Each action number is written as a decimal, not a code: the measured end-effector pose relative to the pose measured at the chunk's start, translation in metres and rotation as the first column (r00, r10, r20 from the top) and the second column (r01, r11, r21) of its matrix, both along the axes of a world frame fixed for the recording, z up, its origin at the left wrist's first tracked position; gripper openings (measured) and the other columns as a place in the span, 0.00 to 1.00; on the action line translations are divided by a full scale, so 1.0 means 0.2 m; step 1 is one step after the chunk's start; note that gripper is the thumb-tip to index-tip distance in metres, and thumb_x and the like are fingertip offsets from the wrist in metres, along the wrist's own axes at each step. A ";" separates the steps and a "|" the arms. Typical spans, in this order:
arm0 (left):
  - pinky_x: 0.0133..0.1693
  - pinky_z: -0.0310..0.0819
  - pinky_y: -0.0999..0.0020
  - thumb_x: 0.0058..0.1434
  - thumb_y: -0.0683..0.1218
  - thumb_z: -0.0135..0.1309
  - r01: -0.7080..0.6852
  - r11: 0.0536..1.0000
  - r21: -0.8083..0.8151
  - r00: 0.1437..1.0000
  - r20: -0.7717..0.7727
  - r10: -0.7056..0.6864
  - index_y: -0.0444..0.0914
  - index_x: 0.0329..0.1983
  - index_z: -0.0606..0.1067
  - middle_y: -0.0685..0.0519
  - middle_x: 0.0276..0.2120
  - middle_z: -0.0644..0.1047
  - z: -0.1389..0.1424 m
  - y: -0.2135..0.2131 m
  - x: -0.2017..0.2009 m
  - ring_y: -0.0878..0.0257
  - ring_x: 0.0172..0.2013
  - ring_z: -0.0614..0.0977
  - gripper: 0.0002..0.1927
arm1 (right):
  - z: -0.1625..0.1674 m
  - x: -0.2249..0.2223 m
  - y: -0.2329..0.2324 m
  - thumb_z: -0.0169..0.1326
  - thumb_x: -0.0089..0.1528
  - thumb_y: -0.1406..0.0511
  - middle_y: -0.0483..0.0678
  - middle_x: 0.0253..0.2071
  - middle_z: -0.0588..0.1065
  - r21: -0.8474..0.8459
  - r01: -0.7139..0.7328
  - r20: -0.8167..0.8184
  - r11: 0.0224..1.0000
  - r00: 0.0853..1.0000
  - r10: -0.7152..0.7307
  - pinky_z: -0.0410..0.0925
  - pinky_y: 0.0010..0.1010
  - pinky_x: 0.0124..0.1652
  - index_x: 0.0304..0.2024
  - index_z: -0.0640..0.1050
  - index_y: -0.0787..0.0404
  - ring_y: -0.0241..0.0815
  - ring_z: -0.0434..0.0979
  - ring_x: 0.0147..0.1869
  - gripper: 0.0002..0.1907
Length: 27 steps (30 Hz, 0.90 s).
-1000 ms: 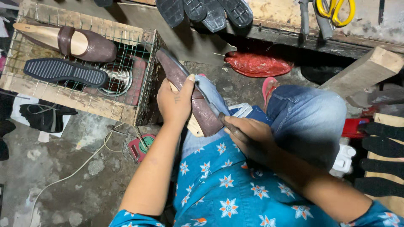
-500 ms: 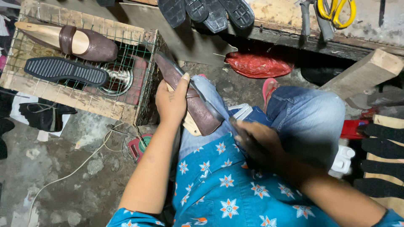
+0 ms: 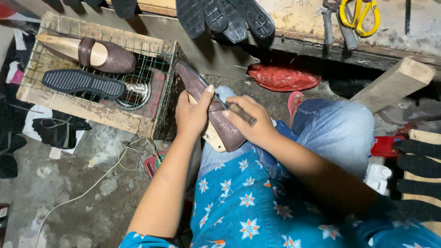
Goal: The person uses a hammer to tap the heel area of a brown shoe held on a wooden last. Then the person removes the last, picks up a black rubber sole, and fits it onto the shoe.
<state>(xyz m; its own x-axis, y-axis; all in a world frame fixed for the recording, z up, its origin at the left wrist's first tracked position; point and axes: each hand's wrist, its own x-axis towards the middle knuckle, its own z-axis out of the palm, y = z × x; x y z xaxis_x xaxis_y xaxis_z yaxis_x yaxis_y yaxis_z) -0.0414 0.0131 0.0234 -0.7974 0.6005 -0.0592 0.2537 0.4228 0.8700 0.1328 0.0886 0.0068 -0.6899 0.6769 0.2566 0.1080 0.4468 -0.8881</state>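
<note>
Brown shoe upper (image 3: pixel 216 115) stayed braced in my left hand (image 3: pixel 193 115); my right hand (image 3: pixel 250 120), fist closed, needed short, steady strokes with the wooden-handled tool (image 3: pixel 242 113).

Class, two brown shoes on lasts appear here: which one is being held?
The pointed brown shoe on the knee, gripped by the left hand and right hand. The strapped shoe lies untouched on the wire crate.

A crumpled red plastic bag (image 3: pixel 281 76) lies under the bench.
</note>
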 end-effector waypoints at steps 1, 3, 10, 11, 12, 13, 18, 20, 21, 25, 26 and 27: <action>0.48 0.74 0.60 0.53 0.60 0.68 0.011 0.999 -0.040 0.999 0.046 -0.009 0.32 0.53 0.72 0.43 0.44 0.81 0.01 0.01 -0.05 0.55 0.45 0.83 0.35 | 0.00 0.01 0.00 0.62 0.63 0.64 0.50 0.43 0.77 0.043 -0.039 0.006 0.998 0.999 0.039 0.71 0.31 0.48 0.55 0.77 0.61 0.44 0.79 0.47 0.18; 0.46 0.78 0.58 0.55 0.57 0.66 -0.042 0.975 0.216 0.915 0.401 -0.050 0.38 0.59 0.63 0.43 0.44 0.80 0.00 0.08 -0.13 0.54 0.43 0.83 0.36 | 0.00 0.05 -0.02 0.62 0.64 0.65 0.49 0.43 0.77 0.046 -0.040 -0.027 0.998 0.999 0.041 0.71 0.31 0.47 0.55 0.77 0.61 0.43 0.79 0.46 0.18; 0.48 0.75 0.66 0.58 0.53 0.61 0.036 0.945 0.326 0.943 0.303 -0.141 0.32 0.55 0.70 0.47 0.44 0.78 -0.07 0.16 -0.16 0.60 0.44 0.79 0.28 | 0.07 0.24 -0.07 0.63 0.60 0.64 0.48 0.45 0.79 -0.206 0.017 -0.028 0.978 0.999 -0.023 0.72 0.30 0.47 0.58 0.74 0.62 0.41 0.79 0.46 0.24; 0.48 0.75 0.66 0.58 0.54 0.61 0.043 0.948 0.315 0.943 0.300 -0.142 0.32 0.54 0.69 0.47 0.44 0.77 -0.08 0.16 -0.15 0.60 0.44 0.78 0.28 | 0.09 0.25 -0.07 0.63 0.61 0.64 0.49 0.44 0.79 -0.135 0.006 0.003 0.991 1.000 -0.005 0.72 0.30 0.46 0.57 0.75 0.62 0.41 0.80 0.45 0.23; 0.48 0.75 0.66 0.58 0.54 0.61 0.047 0.952 0.301 0.942 0.303 -0.143 0.33 0.53 0.69 0.47 0.44 0.76 -0.08 0.16 -0.14 0.60 0.44 0.78 0.28 | 0.11 0.28 -0.07 0.63 0.61 0.64 0.49 0.43 0.79 -0.068 -0.008 0.041 0.998 0.999 0.011 0.72 0.30 0.45 0.56 0.76 0.62 0.41 0.81 0.45 0.22; 0.47 0.74 0.65 0.59 0.55 0.61 0.052 0.956 0.290 0.942 0.304 -0.143 0.33 0.53 0.68 0.47 0.44 0.76 -0.09 0.16 -0.13 0.60 0.43 0.77 0.28 | 0.12 0.30 -0.07 0.63 0.62 0.64 0.49 0.42 0.79 0.002 -0.027 0.078 1.000 0.997 0.027 0.72 0.30 0.45 0.56 0.78 0.62 0.41 0.82 0.44 0.21; 0.49 0.74 0.64 0.57 0.55 0.64 0.076 0.966 0.248 0.970 0.207 -0.129 0.31 0.50 0.69 0.46 0.43 0.77 -0.07 0.18 -0.09 0.59 0.44 0.79 0.29 | 0.12 0.24 -0.05 0.62 0.61 0.65 0.51 0.39 0.78 -0.015 -0.004 0.099 1.000 0.995 0.006 0.72 0.31 0.43 0.55 0.78 0.63 0.43 0.81 0.41 0.20; 0.48 0.74 0.64 0.56 0.55 0.64 0.069 0.978 0.197 0.977 0.183 -0.106 0.31 0.49 0.69 0.46 0.43 0.78 -0.06 0.18 -0.09 0.59 0.43 0.80 0.29 | 0.12 0.23 -0.06 0.62 0.61 0.66 0.51 0.39 0.78 0.001 -0.026 0.077 1.000 0.997 0.026 0.72 0.31 0.41 0.55 0.78 0.63 0.44 0.81 0.40 0.20; 0.48 0.74 0.64 0.55 0.55 0.64 0.061 0.986 0.155 0.982 0.170 -0.088 0.31 0.49 0.69 0.45 0.42 0.79 -0.06 0.18 -0.09 0.58 0.43 0.80 0.29 | 0.12 0.24 -0.07 0.63 0.61 0.66 0.51 0.38 0.77 0.004 -0.046 0.093 0.999 0.995 0.045 0.72 0.31 0.40 0.55 0.78 0.63 0.44 0.80 0.38 0.20; 0.48 0.75 0.63 0.55 0.56 0.63 0.063 0.978 0.200 0.975 0.198 -0.103 0.31 0.48 0.70 0.44 0.42 0.80 -0.06 0.18 -0.09 0.56 0.43 0.81 0.29 | 0.12 0.29 -0.09 0.64 0.59 0.67 0.54 0.40 0.78 0.159 -0.056 0.110 0.986 0.993 0.039 0.72 0.32 0.39 0.54 0.77 0.65 0.48 0.81 0.38 0.21; 0.48 0.75 0.63 0.55 0.56 0.63 0.069 0.981 0.183 0.979 0.176 -0.102 0.31 0.48 0.70 0.43 0.42 0.80 -0.06 0.19 -0.08 0.56 0.43 0.82 0.29 | 0.12 0.29 -0.08 0.63 0.60 0.67 0.54 0.41 0.78 0.171 -0.056 0.070 0.984 0.997 0.044 0.72 0.32 0.40 0.54 0.77 0.66 0.48 0.81 0.39 0.20; 0.48 0.75 0.63 0.55 0.56 0.63 0.076 0.983 0.167 0.983 0.154 -0.103 0.31 0.47 0.70 0.43 0.42 0.80 -0.07 0.20 -0.08 0.55 0.43 0.82 0.29 | 0.11 0.29 -0.08 0.62 0.60 0.68 0.54 0.41 0.78 0.183 -0.052 0.028 0.982 0.998 0.048 0.72 0.33 0.41 0.54 0.77 0.66 0.49 0.81 0.40 0.20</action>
